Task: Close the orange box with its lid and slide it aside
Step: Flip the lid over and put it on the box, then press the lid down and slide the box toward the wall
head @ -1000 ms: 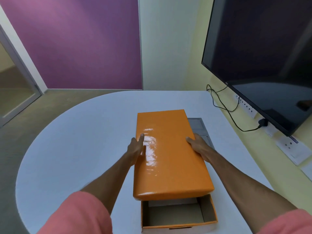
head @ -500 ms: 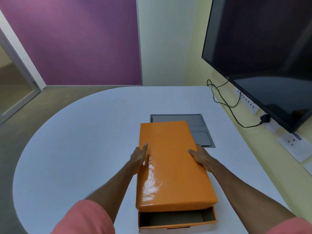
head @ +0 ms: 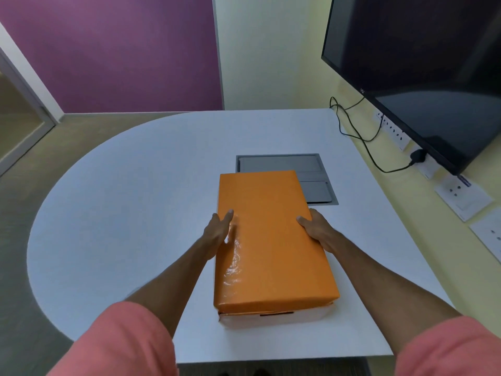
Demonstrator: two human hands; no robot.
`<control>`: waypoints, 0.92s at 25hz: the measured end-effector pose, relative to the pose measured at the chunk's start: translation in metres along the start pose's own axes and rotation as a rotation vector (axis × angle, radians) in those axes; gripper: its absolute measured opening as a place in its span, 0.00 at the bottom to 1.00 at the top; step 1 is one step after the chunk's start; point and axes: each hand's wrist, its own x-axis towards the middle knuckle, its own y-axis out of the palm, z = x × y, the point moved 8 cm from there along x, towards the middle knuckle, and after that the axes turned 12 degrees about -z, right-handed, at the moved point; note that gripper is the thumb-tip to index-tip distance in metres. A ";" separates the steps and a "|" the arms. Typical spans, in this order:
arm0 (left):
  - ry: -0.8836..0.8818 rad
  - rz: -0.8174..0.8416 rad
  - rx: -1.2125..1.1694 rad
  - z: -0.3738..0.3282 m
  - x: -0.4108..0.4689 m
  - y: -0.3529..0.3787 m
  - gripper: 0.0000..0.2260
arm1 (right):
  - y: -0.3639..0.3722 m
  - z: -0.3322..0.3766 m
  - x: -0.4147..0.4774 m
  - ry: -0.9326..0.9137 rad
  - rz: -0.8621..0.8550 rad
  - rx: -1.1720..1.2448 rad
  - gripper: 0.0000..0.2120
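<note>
- Covering the white-fronted cardboard box, the glossy orange rectangular lid hides its contents; only a thin gap shows under its near edge.
- Left hand and right hand clasp the lid's long sides.
- Box sits near the white table's near edge.

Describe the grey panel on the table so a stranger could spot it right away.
Start at the white table with the rounded end. Beyond the orange lid, toward the wall-mounted screen, a flat grey panel sits flush in the tabletop. It is the only grey, recessed rectangle; the lid hides its near-left corner.
</note>
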 end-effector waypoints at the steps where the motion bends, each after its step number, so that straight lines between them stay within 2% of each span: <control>1: 0.015 0.002 -0.002 0.003 -0.003 0.000 0.33 | 0.000 -0.002 -0.002 0.000 -0.002 0.000 0.25; 5: 0.091 0.006 0.029 0.010 -0.012 0.000 0.34 | -0.001 -0.007 -0.008 -0.023 -0.019 -0.039 0.26; 7: 0.191 -0.032 0.077 0.007 -0.020 -0.001 0.34 | -0.003 -0.005 -0.013 -0.091 -0.071 -0.131 0.28; 12: 0.538 -0.228 0.576 0.003 -0.047 0.005 0.36 | 0.000 0.000 -0.050 -0.405 -0.195 -0.498 0.35; 16: 0.670 -0.266 0.725 0.010 -0.068 0.016 0.37 | 0.017 -0.014 -0.079 -0.574 -0.208 -0.712 0.36; 23: 0.692 -0.279 0.768 0.030 -0.074 0.029 0.36 | 0.026 -0.034 -0.086 -0.629 -0.262 -0.770 0.35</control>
